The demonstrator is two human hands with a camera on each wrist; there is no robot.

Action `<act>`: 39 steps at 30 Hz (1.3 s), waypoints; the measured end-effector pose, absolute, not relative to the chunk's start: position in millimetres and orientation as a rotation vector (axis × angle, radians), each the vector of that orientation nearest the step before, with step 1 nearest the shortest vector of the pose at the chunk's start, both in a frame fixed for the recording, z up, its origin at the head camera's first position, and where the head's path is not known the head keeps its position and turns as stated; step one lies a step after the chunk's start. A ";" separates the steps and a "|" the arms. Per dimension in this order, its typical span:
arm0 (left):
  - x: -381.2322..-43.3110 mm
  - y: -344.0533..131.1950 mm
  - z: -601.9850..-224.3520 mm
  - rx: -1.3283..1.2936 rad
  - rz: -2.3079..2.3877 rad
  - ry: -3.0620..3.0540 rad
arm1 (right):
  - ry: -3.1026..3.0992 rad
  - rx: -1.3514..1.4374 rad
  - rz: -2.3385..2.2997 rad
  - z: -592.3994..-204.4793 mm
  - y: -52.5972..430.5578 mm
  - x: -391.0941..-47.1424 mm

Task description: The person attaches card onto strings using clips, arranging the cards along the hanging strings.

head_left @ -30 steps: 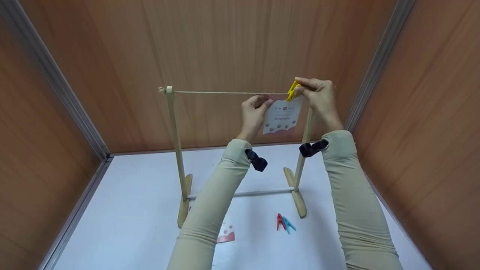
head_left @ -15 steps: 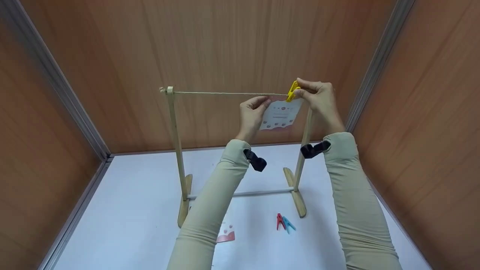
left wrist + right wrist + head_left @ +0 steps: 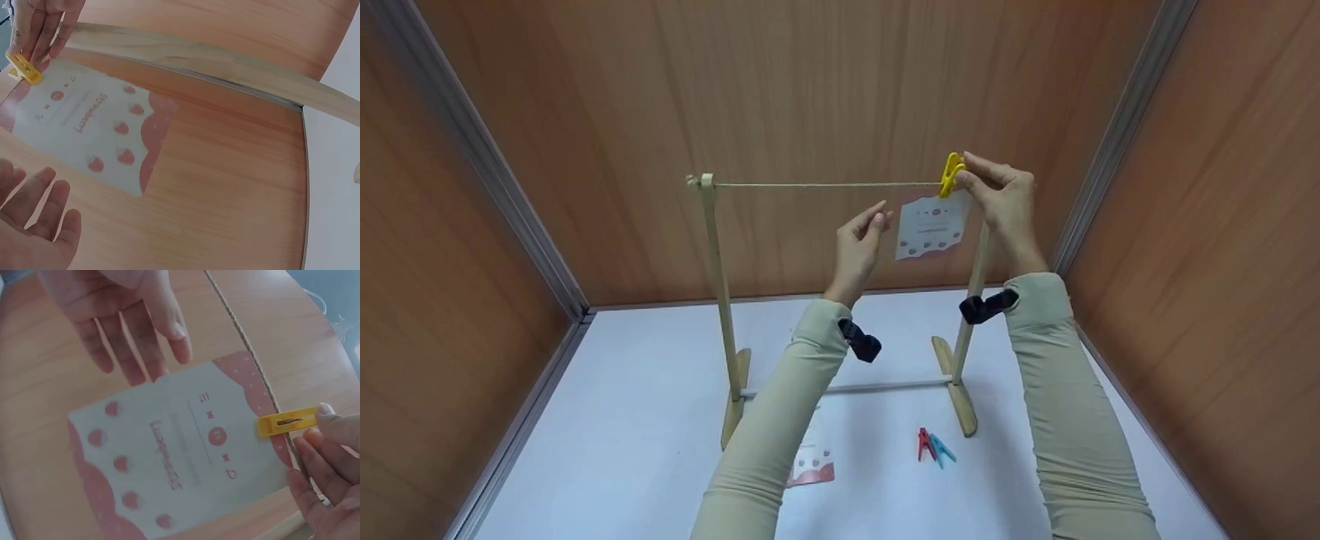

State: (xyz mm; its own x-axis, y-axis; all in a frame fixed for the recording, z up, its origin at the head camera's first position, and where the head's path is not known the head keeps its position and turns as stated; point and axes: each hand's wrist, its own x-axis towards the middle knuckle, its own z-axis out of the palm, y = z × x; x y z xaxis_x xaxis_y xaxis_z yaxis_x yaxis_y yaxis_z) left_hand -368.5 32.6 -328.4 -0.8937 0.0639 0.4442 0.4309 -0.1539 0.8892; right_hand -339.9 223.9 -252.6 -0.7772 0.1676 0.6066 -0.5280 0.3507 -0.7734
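A white card with pink edges and strawberry prints (image 3: 932,225) hangs from the twine line (image 3: 247,343) of a wooden stand. A yellow clothespin (image 3: 951,175) clamps the card's upper edge to the twine. My right hand (image 3: 1006,199) pinches the clothespin's handles between thumb and fingers, plain in the right wrist view at the clothespin (image 3: 289,422). My left hand (image 3: 856,251) is just left of the card, apart from it, its fingers loosely bent and holding nothing. In the left wrist view the left hand (image 3: 39,219) shows spread fingers below the card (image 3: 84,124).
A red clothespin (image 3: 925,444) and a blue clothespin (image 3: 941,450) lie on the white table (image 3: 645,420). Another strawberry card (image 3: 814,465) lies partly hidden under the left sleeve. The stand's left post (image 3: 721,292) and right post (image 3: 973,300) rise from wooden feet, before wood-grain walls.
My left hand has let go of the card's upper left corner and drawn down and left. The card now hangs from the yellow clothespin, which my right hand still pinches.
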 end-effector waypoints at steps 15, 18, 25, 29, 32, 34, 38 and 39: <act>-357.1 -11.2 -361.8 -0.557 -2.070 -1.997 | -1.840 0.319 1.670 -273.9 226.5 -326.1; -354.6 -22.3 -371.3 -0.525 -2.041 -2.039 | -1.869 0.299 1.691 -282.5 229.0 -322.7; -348.9 -44.8 -396.3 -0.409 -2.034 -2.105 | -1.954 0.219 1.711 -308.7 236.0 -316.4; -346.2 -57.5 -412.7 -0.349 -2.039 -2.133 | -2.007 0.170 1.707 -327.4 240.1 -314.1; -343.9 -67.7 -426.1 -0.302 -2.034 -2.155 | -2.060 0.126 1.699 -342.8 242.8 -312.9; -341.8 -74.9 -436.2 -0.281 -2.023 -2.168 | -2.100 0.097 1.696 -353.8 244.2 -312.3; -336.1 -88.1 -459.3 -0.239 -2.008 -2.195 | -2.172 0.070 1.718 -377.7 248.3 -310.6; -334.6 -91.3 -465.3 -0.232 -2.008 -2.201 | -2.189 0.064 1.728 -383.8 249.3 -310.0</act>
State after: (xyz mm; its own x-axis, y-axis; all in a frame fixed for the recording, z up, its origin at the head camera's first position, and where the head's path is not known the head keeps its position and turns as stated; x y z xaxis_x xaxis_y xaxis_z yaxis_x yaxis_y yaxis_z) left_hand -334.6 -91.3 -465.3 -0.9763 0.0110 0.2161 0.2162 0.0905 0.9722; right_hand -310.0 249.3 -383.8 -0.9376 0.1786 0.2982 -0.2485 0.2554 -0.9344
